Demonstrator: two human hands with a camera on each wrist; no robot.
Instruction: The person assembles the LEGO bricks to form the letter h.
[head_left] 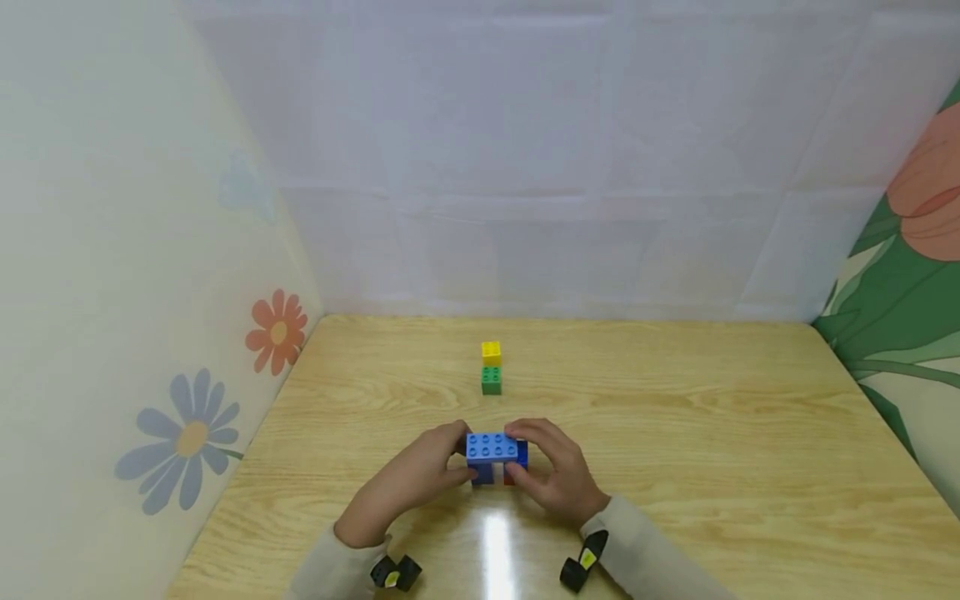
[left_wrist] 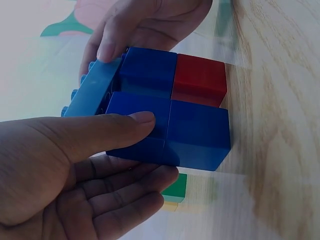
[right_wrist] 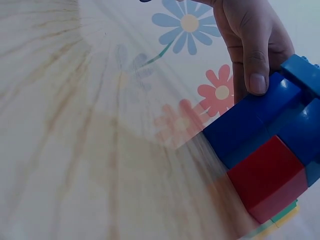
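Observation:
A light blue brick lies across two short stacks. The left stack is two dark blue bricks. On the right, one dark blue brick sits on a red brick, with a gap between the stacks. My left hand pinches the left stack, thumb in front and fingers behind. With thumb and forefinger, my right hand pinches the right end of the light blue brick. The right wrist view shows the red brick close up, but my right hand's fingers are out of it.
Beyond the stacks, a green brick and a yellow brick stand in line on the wooden table. A flowered wall borders the left side, a white sheet the back.

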